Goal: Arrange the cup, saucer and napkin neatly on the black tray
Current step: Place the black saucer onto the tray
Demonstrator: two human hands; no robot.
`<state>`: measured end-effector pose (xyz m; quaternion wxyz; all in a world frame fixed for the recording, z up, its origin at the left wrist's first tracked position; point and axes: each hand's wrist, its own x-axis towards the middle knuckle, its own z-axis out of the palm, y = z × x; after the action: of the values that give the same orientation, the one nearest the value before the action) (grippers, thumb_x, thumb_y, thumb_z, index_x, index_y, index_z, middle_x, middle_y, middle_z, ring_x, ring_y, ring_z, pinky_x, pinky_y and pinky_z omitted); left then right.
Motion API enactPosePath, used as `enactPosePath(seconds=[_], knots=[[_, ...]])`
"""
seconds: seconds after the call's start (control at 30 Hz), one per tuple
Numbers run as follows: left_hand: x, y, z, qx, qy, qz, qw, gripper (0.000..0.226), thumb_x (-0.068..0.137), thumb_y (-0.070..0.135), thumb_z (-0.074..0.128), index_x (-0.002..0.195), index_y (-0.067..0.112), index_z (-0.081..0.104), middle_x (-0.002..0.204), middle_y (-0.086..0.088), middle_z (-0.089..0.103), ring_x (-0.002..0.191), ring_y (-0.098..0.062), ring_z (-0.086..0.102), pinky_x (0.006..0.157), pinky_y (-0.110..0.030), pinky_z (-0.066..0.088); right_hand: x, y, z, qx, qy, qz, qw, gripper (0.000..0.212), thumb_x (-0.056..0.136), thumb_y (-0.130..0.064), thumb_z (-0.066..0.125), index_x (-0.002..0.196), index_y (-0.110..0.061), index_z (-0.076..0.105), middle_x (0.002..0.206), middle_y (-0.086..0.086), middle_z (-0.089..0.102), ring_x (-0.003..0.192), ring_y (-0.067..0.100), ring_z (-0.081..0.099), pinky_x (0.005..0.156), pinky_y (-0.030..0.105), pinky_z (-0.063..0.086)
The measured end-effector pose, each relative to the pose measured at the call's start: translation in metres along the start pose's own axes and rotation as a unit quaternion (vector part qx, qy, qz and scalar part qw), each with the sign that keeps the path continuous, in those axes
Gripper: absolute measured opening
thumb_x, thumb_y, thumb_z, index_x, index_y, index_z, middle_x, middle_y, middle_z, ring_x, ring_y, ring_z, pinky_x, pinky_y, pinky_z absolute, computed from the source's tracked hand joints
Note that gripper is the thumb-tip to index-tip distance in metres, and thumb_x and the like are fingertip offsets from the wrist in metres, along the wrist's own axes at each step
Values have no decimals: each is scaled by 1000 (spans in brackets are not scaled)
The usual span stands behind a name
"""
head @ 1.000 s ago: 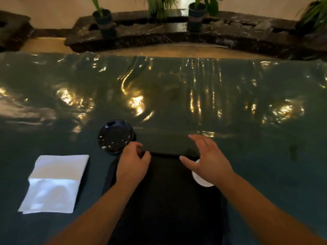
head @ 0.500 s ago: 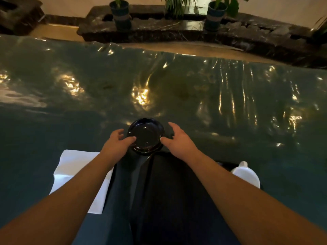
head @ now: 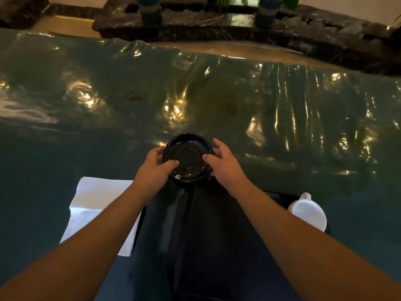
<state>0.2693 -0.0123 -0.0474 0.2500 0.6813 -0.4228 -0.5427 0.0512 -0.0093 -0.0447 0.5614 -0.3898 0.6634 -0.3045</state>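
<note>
A glossy black saucer point(head: 187, 158) sits at the far end of the black tray point(head: 208, 235), held from both sides. My left hand point(head: 155, 170) grips its left rim with the thumb on top. My right hand point(head: 224, 165) grips the right rim the same way. A white cup point(head: 308, 212) with its handle pointing away stands at the tray's right edge. A folded white napkin point(head: 95, 205) lies on the table left of the tray, partly hidden by my left forearm.
The table is covered with a shiny, wrinkled dark green cloth point(head: 217, 101). Beyond its far edge lie a tan floor and a dark stone planter ledge point(head: 195, 25) with potted plants point(head: 265, 11).
Both hands left the tray's far edge and the cup, moved to the saucer, and closed on its two sides. The view shifted left and down, uncovering the cup on the right.
</note>
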Motion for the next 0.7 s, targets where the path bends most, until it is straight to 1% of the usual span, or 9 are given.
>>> enactPosePath(seconds=[0.1, 0.17, 0.27, 0.3, 0.37, 0.43, 0.5, 0.6, 0.7], knots=[[-33, -3, 16, 57, 4, 34, 998, 73, 62, 60, 71, 131, 53, 46, 119, 23, 67, 96, 2, 67, 88, -36, 52, -32, 9, -19, 15, 25, -9, 1000, 90, 71, -56, 67, 155, -42, 37, 143, -8, 58, 127, 16, 59, 108, 52, 49], [-55, -10, 33, 66, -10, 43, 997, 65, 63, 58, 70, 122, 60, 45, 107, 30, 70, 85, 2, 71, 84, -39, 56, -54, 23, -32, 22, 39, -3, 999, 89, 69, -58, 66, 153, -45, 40, 146, -7, 56, 129, 16, 58, 109, 53, 49], [-86, -23, 59, 86, -40, 53, 994, 55, 66, 59, 70, 112, 69, 42, 98, 48, 63, 76, 3, 71, 69, -33, 53, -82, 51, -49, 38, 56, 16, 998, 89, 68, -55, 68, 152, -43, 43, 145, -6, 59, 125, 15, 62, 108, 55, 49], [-95, -29, 67, 95, -45, 54, 993, 53, 66, 60, 69, 110, 69, 42, 96, 47, 63, 75, 5, 70, 66, -31, 52, -91, 61, -54, 45, 63, 24, 997, 88, 67, -53, 69, 151, -41, 44, 142, -7, 62, 122, 15, 64, 107, 56, 50], [-110, -40, 80, 109, -52, 38, 992, 51, 66, 63, 69, 109, 67, 43, 94, 32, 70, 76, 6, 69, 64, -31, 53, -106, 80, -63, 45, 74, 43, 995, 86, 67, -51, 69, 150, -40, 47, 137, -12, 66, 120, 13, 66, 106, 56, 51], [-119, -50, 89, 120, -70, 11, 990, 49, 66, 62, 69, 108, 65, 43, 97, 16, 73, 76, -2, 71, 66, -36, 58, -118, 96, -67, 45, 76, 61, 994, 84, 68, -51, 69, 149, -42, 47, 136, -13, 66, 120, 13, 65, 105, 57, 51], [-126, -56, 94, 122, -89, -13, 988, 47, 67, 58, 68, 107, 62, 42, 98, 8, 74, 72, -10, 73, 69, -43, 62, -125, 105, -68, 40, 72, 74, 994, 85, 67, -53, 69, 149, -42, 48, 136, -13, 63, 121, 14, 64, 105, 56, 51], [-129, -59, 95, 135, -95, -20, 986, 46, 70, 55, 67, 106, 60, 40, 97, 4, 74, 70, -13, 73, 72, -47, 63, -128, 109, -67, 18, 58, 79, 995, 86, 67, -54, 67, 150, -41, 47, 131, -17, 58, 121, 11, 62, 105, 51, 53], [-126, -58, 94, 148, -83, -11, 985, 43, 72, 52, 69, 102, 60, 39, 92, 8, 73, 69, -7, 72, 71, -43, 63, -127, 108, -66, 1, 49, 77, 996, 82, 73, -46, 68, 152, -39, 45, 132, -19, 55, 121, 10, 62, 105, 49, 53]])
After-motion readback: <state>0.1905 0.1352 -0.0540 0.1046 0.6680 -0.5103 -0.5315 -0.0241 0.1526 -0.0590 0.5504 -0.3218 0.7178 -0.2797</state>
